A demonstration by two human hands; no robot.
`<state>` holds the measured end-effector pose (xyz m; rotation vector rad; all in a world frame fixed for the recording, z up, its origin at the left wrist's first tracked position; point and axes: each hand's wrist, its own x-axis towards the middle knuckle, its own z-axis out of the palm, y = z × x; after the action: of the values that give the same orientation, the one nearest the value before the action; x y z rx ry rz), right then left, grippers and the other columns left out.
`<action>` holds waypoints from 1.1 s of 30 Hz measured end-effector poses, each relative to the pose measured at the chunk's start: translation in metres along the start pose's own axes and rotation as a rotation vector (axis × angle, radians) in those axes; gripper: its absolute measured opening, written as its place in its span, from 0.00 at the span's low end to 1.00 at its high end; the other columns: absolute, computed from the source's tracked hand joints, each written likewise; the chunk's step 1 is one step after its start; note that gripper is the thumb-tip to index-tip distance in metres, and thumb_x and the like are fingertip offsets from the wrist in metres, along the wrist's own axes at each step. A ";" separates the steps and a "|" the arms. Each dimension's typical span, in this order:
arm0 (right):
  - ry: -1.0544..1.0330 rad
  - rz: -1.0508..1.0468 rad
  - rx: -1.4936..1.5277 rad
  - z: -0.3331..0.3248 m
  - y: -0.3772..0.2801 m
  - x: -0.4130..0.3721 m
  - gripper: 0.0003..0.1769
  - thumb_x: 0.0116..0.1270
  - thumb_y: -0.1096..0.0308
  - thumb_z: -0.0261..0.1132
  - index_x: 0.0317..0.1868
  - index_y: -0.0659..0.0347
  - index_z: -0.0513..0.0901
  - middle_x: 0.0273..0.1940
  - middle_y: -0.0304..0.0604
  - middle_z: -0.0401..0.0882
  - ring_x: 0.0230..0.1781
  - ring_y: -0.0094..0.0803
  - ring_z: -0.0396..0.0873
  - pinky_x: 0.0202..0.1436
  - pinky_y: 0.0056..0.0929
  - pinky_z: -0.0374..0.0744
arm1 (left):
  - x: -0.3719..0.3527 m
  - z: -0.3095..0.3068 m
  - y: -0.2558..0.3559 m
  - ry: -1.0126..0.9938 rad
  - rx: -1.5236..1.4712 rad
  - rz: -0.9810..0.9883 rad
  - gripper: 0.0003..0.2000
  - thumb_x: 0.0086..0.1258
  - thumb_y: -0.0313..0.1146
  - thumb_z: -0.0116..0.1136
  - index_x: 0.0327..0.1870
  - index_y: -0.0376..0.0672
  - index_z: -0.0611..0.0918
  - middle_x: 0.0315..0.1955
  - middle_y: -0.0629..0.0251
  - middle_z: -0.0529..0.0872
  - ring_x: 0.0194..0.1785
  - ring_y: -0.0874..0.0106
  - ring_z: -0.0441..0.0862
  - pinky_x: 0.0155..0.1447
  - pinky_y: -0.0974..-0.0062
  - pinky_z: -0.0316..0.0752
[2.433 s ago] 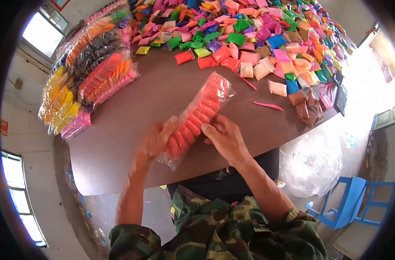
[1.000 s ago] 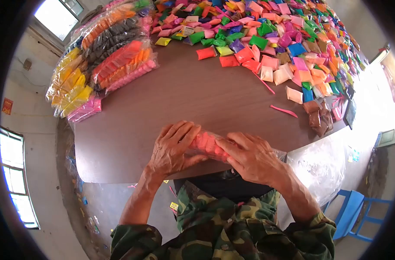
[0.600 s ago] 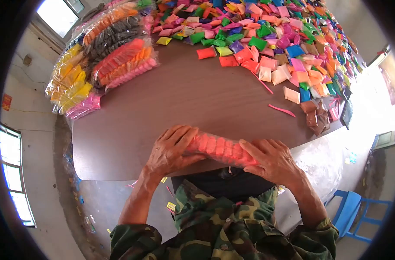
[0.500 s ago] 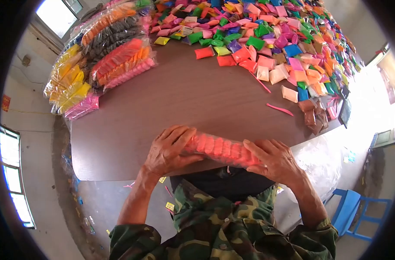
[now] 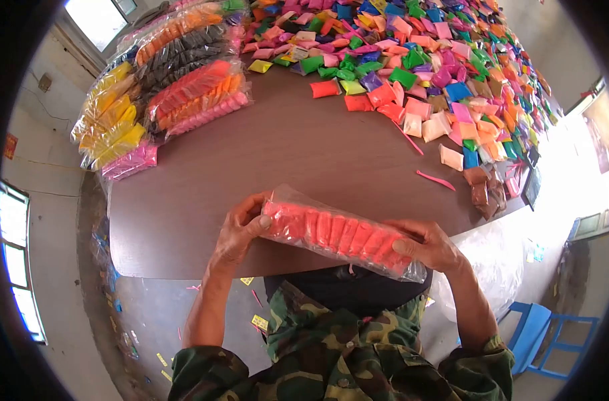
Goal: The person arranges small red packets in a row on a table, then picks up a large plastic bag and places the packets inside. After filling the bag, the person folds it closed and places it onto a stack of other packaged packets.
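Note:
Between my two hands is a clear plastic bag of red packets [image 5: 341, 234], the small packets standing in a row inside it. My left hand [image 5: 241, 230] grips the bag's left end, thumb on the front and fingers behind. At the right end my right hand [image 5: 428, 246] holds it the same way, thumb pressing on the plastic. The bag is held tilted over the table's front edge, its right end lower. Loose clear film sticks out along the top and at the lower right corner.
Filled bags of yellow, black, orange and pink packets [image 5: 191, 97] are stacked at the table's [image 5: 204, 160] back left. A large heap of loose coloured packets [image 5: 411, 67] covers the back right. A pink plastic tool [image 5: 436, 179] lies near brown packets [image 5: 479, 190]. A blue stool [image 5: 535, 334] stands right.
The bag has been turned so its broad face with the row of packets shows. My fingers have shifted from lying over its top to behind it, thumbs in front.

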<state>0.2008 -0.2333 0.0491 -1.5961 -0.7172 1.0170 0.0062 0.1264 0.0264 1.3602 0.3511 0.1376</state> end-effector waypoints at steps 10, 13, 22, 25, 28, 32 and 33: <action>-0.077 0.074 0.163 -0.009 -0.009 0.057 0.30 0.86 0.54 0.65 0.74 0.71 0.80 0.58 0.36 0.87 0.59 0.20 0.80 0.64 0.24 0.79 | 0.003 -0.016 0.001 0.253 -0.131 -0.076 0.28 0.76 0.44 0.74 0.70 0.38 0.82 0.55 0.66 0.90 0.57 0.75 0.88 0.62 0.73 0.82; -0.059 0.107 0.293 -0.013 0.001 0.069 0.29 0.86 0.53 0.64 0.72 0.71 0.81 0.59 0.38 0.87 0.60 0.23 0.82 0.64 0.24 0.79 | 0.006 -0.023 0.001 0.300 -0.197 -0.049 0.24 0.78 0.42 0.72 0.68 0.38 0.82 0.55 0.66 0.90 0.57 0.74 0.88 0.62 0.72 0.83; 0.137 -0.091 0.603 0.011 -0.030 0.121 0.26 0.85 0.51 0.64 0.65 0.66 0.86 0.58 0.43 0.90 0.60 0.28 0.87 0.63 0.31 0.85 | 0.018 -0.045 0.025 0.430 -0.255 0.069 0.22 0.82 0.40 0.66 0.68 0.35 0.82 0.55 0.62 0.91 0.56 0.71 0.90 0.59 0.68 0.87; 0.226 -0.135 0.683 0.018 -0.034 0.158 0.23 0.83 0.51 0.67 0.61 0.63 0.87 0.54 0.39 0.90 0.56 0.27 0.87 0.60 0.30 0.85 | 0.023 -0.061 0.037 0.462 -0.216 0.126 0.22 0.84 0.41 0.64 0.69 0.36 0.83 0.54 0.64 0.91 0.56 0.74 0.89 0.56 0.69 0.86; 0.245 -0.170 0.666 0.022 -0.055 0.194 0.19 0.80 0.50 0.71 0.56 0.58 0.89 0.49 0.33 0.88 0.49 0.24 0.86 0.54 0.30 0.85 | 0.031 -0.079 0.057 0.470 -0.186 0.214 0.22 0.86 0.41 0.61 0.71 0.34 0.82 0.55 0.64 0.91 0.57 0.74 0.89 0.54 0.70 0.85; 0.194 -0.178 0.613 0.027 -0.107 0.240 0.17 0.75 0.49 0.76 0.50 0.52 0.89 0.44 0.29 0.86 0.43 0.23 0.85 0.47 0.33 0.83 | 0.042 -0.104 0.094 0.532 -0.172 0.324 0.22 0.86 0.42 0.60 0.70 0.35 0.83 0.55 0.64 0.91 0.56 0.74 0.89 0.55 0.71 0.85; 0.181 -0.182 0.618 0.030 -0.117 0.254 0.18 0.74 0.48 0.77 0.50 0.52 0.89 0.44 0.29 0.86 0.44 0.23 0.85 0.46 0.34 0.83 | 0.045 -0.110 0.105 0.541 -0.186 0.338 0.22 0.86 0.42 0.61 0.70 0.35 0.83 0.55 0.64 0.91 0.56 0.74 0.89 0.56 0.71 0.85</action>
<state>0.2957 0.0274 0.0961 -1.0459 -0.3627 0.8393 0.0242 0.2642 0.1022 1.1727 0.5409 0.8094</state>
